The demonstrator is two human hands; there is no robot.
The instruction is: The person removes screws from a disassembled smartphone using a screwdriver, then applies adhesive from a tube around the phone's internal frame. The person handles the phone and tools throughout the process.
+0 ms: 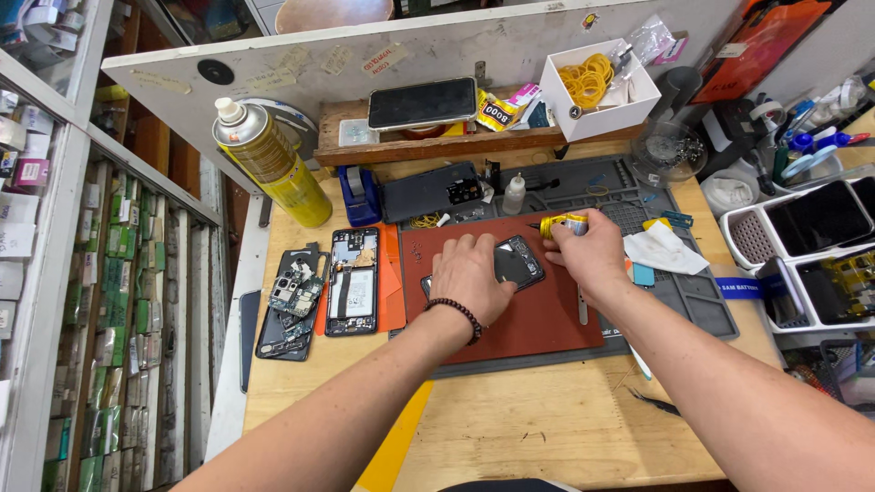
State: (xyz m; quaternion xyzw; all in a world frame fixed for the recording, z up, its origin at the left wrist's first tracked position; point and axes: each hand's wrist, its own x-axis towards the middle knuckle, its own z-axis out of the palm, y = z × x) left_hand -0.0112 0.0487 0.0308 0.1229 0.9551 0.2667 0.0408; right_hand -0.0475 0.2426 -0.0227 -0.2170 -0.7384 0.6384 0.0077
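Worktop (547, 428) is wood, crowded at back & both sides; open room only along the near edge, w/ a grey ribbed mat (674, 301) and a red-brown mat (538, 319) laid on top in the middle. Left hand (469, 273) presses flat on a dark phone (518, 262) lying on the red mat, grip clamped over its near end; the hand hides most of the phone, so only the far corner w/ glossy black back shows. Right hand (592, 251) is just beside, grip closed around a small yellow tube (561, 224), thin nozzle pointing left over the phone's far edge; whether the tip touches can't be told. Left of the mats, near the worktop edge: two opened phones (353, 281), boards & metal frames bare. Tall yellow spray can (272, 164) stands behind them. White box (597, 87) of yellow rubber bands sits on the rear wooden shelf (437, 143). White trays (820, 246) at right are cut off by the frame.
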